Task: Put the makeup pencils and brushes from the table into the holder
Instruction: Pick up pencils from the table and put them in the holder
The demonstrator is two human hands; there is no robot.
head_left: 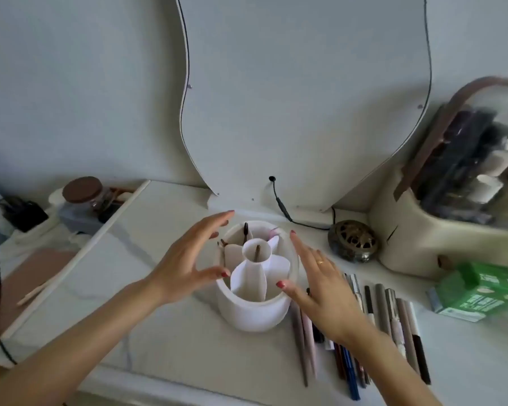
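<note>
Nearest me, the table [165, 341] front edge runs across the bottom, with bare surface between it and the holder. To the right, the makeup pencils [393, 320] lie flat in a row, side by side, long axes running from the front edge toward the wall; my right forearm covers some of them. My right hand [320, 285] hovers with fingers straight and spread, holding nothing, beside the holder's right wall, its thumb tip at the rim. My left hand [188, 259] is likewise spread and empty at the left wall, its thumb tip at the rim. Between them the white holder [252, 315] stands upright, divided round a central tube; several brushes [245, 231] stand upright in its far compartments. Beyond, a brass ornament [353, 241], a cable [285, 209] and the mirror [299, 106] against the wall.
</note>
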